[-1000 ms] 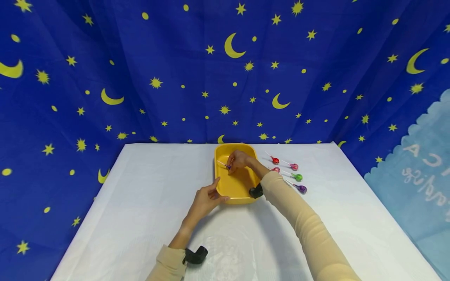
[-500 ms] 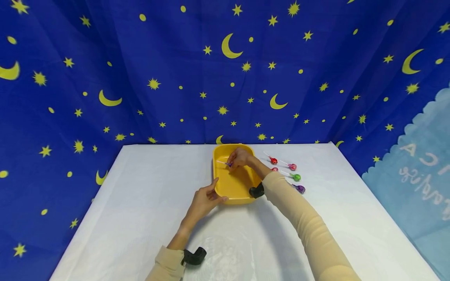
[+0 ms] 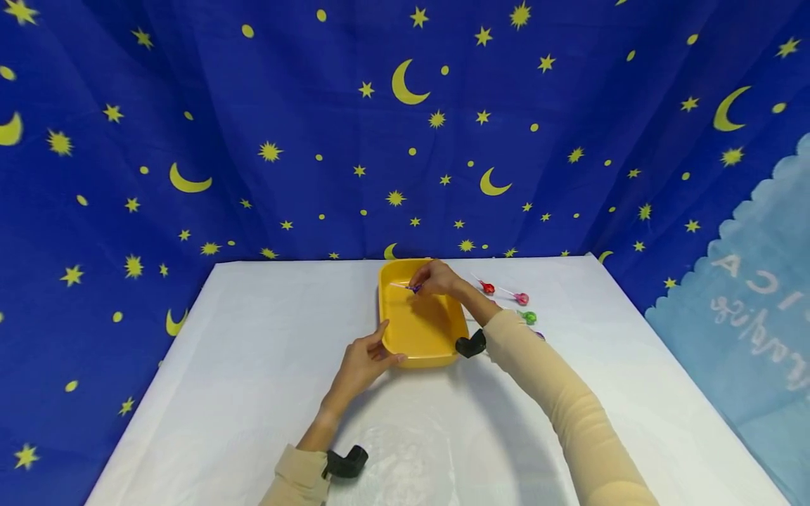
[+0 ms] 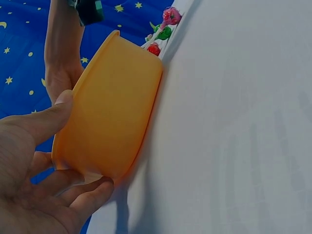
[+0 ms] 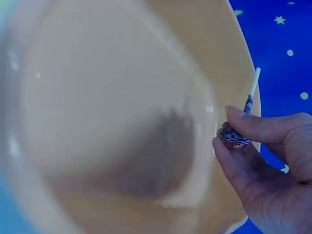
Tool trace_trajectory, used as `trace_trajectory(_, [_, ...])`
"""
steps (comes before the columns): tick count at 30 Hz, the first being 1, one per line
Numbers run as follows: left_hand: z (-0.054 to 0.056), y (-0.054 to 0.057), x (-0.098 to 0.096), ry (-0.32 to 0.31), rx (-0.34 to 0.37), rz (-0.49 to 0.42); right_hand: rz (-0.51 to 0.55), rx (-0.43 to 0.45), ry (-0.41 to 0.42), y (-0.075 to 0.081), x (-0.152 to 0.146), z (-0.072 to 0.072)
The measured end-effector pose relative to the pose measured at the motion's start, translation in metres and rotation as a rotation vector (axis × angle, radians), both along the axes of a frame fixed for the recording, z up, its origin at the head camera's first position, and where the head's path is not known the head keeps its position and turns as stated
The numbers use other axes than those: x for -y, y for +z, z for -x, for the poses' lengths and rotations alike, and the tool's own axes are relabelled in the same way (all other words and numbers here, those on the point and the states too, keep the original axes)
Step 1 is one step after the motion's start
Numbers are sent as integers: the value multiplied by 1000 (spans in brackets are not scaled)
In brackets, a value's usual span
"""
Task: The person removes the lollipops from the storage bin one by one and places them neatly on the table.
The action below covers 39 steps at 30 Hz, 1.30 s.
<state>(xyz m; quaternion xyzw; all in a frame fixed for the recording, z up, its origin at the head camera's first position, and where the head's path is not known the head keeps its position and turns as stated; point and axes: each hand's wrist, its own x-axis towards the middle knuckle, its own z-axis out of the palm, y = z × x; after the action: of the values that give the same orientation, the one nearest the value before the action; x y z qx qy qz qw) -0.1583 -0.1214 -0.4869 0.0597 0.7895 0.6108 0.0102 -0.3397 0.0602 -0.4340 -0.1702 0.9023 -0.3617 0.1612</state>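
My left hand (image 3: 359,364) holds the near left corner of a yellow plastic tub (image 3: 422,334); in the left wrist view its thumb lies at the rim and the fingers against the outer wall (image 4: 109,102). Over the far part of the tub, my right hand (image 3: 438,278) pinches a dark purple wrapped lollipop (image 3: 414,288) by its candy head, between thumb and fingertips. The right wrist view shows the lollipop (image 5: 235,136) with its white stick pointing up, apart from the tub's floor.
Right of the tub lie a red lollipop (image 3: 487,287), a pink one (image 3: 522,299) and a green one (image 3: 529,318). The right sleeve (image 3: 557,386) partly covers others. A white cloth (image 3: 266,337) covers the table; a blue starry curtain (image 3: 304,105) hangs behind.
My right hand has moved up and slightly toward the tub's far right, carrying the purple lollipop. My left hand keeps its hold on the tub. The head view has shifted slightly.
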Motion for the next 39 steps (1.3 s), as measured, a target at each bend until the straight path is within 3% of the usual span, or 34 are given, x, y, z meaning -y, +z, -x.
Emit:
trace_trajectory(17, [3, -5, 1, 28, 2, -22, 139, 39, 76, 14, -28, -20])
trace_trajectory(28, [1, -3, -1, 9, -1, 11, 190, 74, -22, 17, -62, -32])
trace_trajectory(39, [-2, 0, -1, 0, -20, 20, 188, 105, -54, 17, -94, -42])
